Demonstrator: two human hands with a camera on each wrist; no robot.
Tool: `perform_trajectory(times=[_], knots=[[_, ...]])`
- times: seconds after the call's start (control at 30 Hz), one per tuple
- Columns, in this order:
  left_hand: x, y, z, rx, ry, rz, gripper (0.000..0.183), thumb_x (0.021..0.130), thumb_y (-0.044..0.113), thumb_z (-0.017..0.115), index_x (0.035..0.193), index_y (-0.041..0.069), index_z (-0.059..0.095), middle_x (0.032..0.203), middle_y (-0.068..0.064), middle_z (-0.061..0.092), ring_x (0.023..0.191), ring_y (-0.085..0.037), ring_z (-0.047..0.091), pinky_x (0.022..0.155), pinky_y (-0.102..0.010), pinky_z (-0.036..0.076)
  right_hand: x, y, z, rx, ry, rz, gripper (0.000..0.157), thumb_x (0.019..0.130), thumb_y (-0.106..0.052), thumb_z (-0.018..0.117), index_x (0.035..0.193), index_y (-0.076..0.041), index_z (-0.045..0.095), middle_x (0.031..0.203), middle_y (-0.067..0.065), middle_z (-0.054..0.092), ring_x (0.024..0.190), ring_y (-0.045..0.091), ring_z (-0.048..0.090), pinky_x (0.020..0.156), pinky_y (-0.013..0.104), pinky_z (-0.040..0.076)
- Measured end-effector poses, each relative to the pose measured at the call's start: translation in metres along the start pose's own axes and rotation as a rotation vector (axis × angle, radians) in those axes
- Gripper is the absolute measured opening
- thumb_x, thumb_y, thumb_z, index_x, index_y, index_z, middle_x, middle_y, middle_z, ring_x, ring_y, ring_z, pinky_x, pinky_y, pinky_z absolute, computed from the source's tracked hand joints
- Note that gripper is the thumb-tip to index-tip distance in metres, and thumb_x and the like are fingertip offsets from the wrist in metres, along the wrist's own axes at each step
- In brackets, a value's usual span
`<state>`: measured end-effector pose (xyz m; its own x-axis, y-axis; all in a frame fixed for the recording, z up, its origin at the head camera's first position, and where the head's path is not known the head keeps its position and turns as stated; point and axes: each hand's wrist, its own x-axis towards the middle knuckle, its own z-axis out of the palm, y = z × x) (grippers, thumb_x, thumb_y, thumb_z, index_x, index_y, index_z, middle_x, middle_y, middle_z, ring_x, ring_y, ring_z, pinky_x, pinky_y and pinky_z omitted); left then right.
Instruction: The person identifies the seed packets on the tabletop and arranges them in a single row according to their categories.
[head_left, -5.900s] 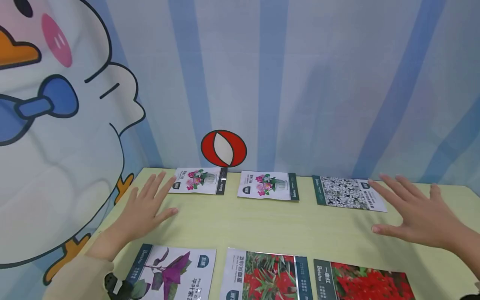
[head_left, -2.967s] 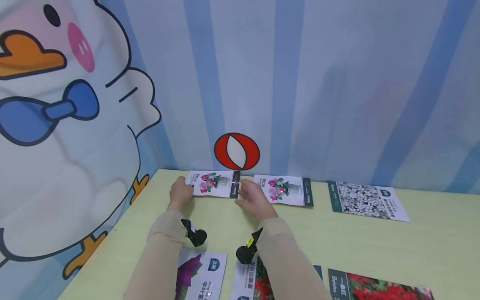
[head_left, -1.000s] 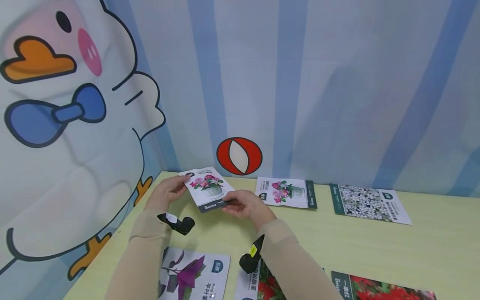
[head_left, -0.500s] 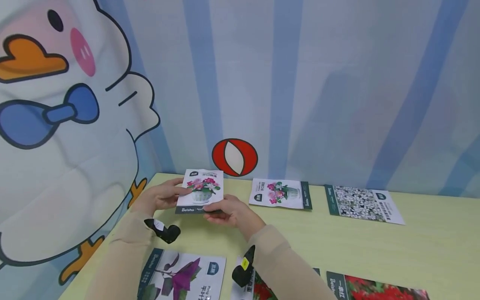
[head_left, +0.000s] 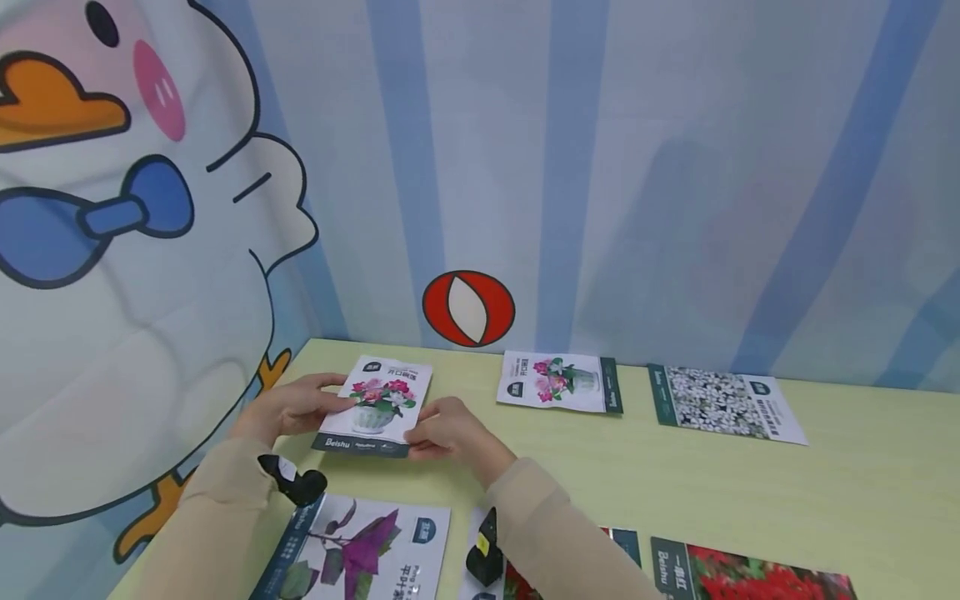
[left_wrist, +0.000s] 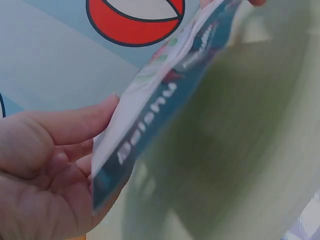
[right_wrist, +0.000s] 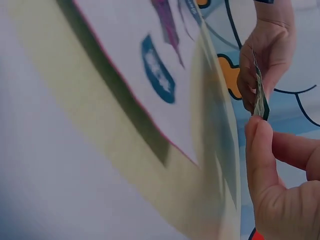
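A flower seed packet (head_left: 381,397) with pink blooms in a pot is held between both hands at the back left, its dark "Beishu" band toward me. My left hand (head_left: 295,407) pinches its left edge, thumb on the front and fingers behind. At the lower right edge, my right hand (head_left: 456,437) grips it between thumb and fingers. The left wrist view shows the packet (left_wrist: 150,107) tilted, casting a shadow on the table. In the right wrist view, it appears nearly edge-on at the right fingertips (right_wrist: 258,125).
A matching pink-flower packet (head_left: 555,382) and a white-flower packet (head_left: 720,404) lie along the back of the table (head_left: 750,492). In front are a purple-leaf packet (head_left: 367,554) and two red-flower ones, the middle one partly under my right arm. A printed curtain (head_left: 645,183) hangs behind.
Both hands took the back-left packet off the table and turned it so its picture stands upright to me. Over the last half second it moved toward me and slightly left, tilting flatter.
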<state>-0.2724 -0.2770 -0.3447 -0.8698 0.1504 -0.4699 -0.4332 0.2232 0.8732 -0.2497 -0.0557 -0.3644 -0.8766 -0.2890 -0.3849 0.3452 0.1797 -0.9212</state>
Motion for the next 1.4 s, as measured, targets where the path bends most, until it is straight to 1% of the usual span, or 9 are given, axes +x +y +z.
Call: perform_trajectory(times=[0.17, 0.33, 0.5, 0.63, 0.77, 0.93, 1.1, 1.23, 1.4], knots=[[-0.003, -0.007, -0.006, 0.105, 0.017, 0.016, 0.069, 0.091, 0.007, 0.060, 0.144, -0.006, 0.018, 0.116, -0.021, 0.054, 0.085, -0.021, 0.062, 0.081, -0.036, 0.053, -0.003, 0.006, 0.014, 0.008, -0.009, -0.001, 0.025, 0.078, 0.013, 0.065, 0.094, 0.002, 0.049, 0.069, 0.013, 0.058, 0.052, 0.014, 0.057, 0.050, 0.023, 0.053], [-0.009, -0.015, -0.016, 0.193, 0.043, 0.038, 0.060, 0.092, 0.005, 0.056, 0.140, -0.012, 0.024, 0.112, -0.021, 0.057, 0.083, -0.020, 0.061, 0.078, -0.034, 0.053, -0.005, 0.013, 0.027, 0.039, -0.023, -0.007, 0.029, 0.076, 0.018, 0.063, 0.091, 0.001, 0.045, 0.069, 0.013, 0.055, 0.051, 0.016, 0.056, 0.051, 0.024, 0.054], [-0.009, -0.021, -0.019, 0.263, 0.085, 0.033, 0.055, 0.091, 0.005, 0.057, 0.137, -0.012, 0.031, 0.110, -0.021, 0.058, 0.082, -0.020, 0.060, 0.077, -0.033, 0.053, -0.006, 0.019, 0.032, 0.067, -0.022, -0.031, 0.032, 0.073, 0.023, 0.060, 0.091, 0.002, 0.045, 0.072, 0.013, 0.053, 0.046, 0.015, 0.054, 0.051, 0.025, 0.054], [-0.007, -0.023, -0.018, 0.314, 0.120, 0.016, 0.052, 0.091, 0.005, 0.058, 0.135, -0.011, 0.036, 0.111, -0.021, 0.058, 0.080, -0.018, 0.057, 0.073, -0.027, 0.052, -0.008, 0.020, 0.032, 0.073, 0.002, -0.039, 0.034, 0.071, 0.025, 0.060, 0.096, 0.005, 0.047, 0.073, 0.014, 0.054, 0.044, 0.015, 0.053, 0.050, 0.025, 0.054], [-0.008, -0.024, -0.019, 0.293, 0.135, 0.023, 0.047, 0.091, 0.001, 0.055, 0.134, -0.012, 0.038, 0.105, -0.017, 0.058, 0.072, -0.013, 0.055, 0.066, -0.022, 0.050, -0.011, 0.016, 0.031, 0.033, 0.023, -0.040, 0.042, 0.071, 0.022, 0.063, 0.108, 0.007, 0.049, 0.076, 0.015, 0.055, 0.045, 0.015, 0.055, 0.050, 0.026, 0.054], [-0.009, -0.025, -0.021, 0.254, 0.139, 0.028, 0.046, 0.091, 0.000, 0.055, 0.133, -0.012, 0.039, 0.099, -0.013, 0.059, 0.068, -0.011, 0.055, 0.065, -0.021, 0.050, -0.016, 0.010, 0.031, -0.021, 0.025, -0.037, 0.052, 0.073, 0.019, 0.064, 0.121, 0.008, 0.047, 0.082, 0.014, 0.055, 0.046, 0.014, 0.055, 0.050, 0.025, 0.053], [-0.009, -0.024, -0.017, 0.275, 0.159, 0.023, 0.045, 0.091, 0.001, 0.055, 0.132, -0.011, 0.041, 0.101, -0.015, 0.058, 0.070, -0.013, 0.055, 0.065, -0.022, 0.050, -0.018, 0.011, 0.031, -0.054, 0.022, -0.045, 0.054, 0.073, 0.018, 0.065, 0.123, 0.011, 0.047, 0.081, 0.014, 0.056, 0.046, 0.015, 0.057, 0.049, 0.025, 0.053], [-0.008, -0.025, -0.016, 0.272, 0.159, 0.019, 0.042, 0.092, 0.001, 0.054, 0.131, -0.011, 0.042, 0.101, -0.015, 0.057, 0.071, -0.014, 0.055, 0.066, -0.023, 0.050, -0.019, 0.011, 0.030, -0.060, 0.013, -0.051, 0.057, 0.073, 0.018, 0.065, 0.126, 0.014, 0.044, 0.080, 0.015, 0.059, 0.049, 0.016, 0.059, 0.050, 0.027, 0.054], [-0.007, -0.023, -0.015, 0.268, 0.145, 0.011, 0.042, 0.092, 0.000, 0.053, 0.131, -0.011, 0.041, 0.101, -0.015, 0.057, 0.072, -0.014, 0.054, 0.066, -0.024, 0.050, -0.019, 0.009, 0.026, -0.098, 0.022, -0.019, 0.060, 0.074, 0.015, 0.066, 0.130, 0.012, 0.043, 0.079, 0.015, 0.060, 0.051, 0.016, 0.060, 0.052, 0.026, 0.054]])
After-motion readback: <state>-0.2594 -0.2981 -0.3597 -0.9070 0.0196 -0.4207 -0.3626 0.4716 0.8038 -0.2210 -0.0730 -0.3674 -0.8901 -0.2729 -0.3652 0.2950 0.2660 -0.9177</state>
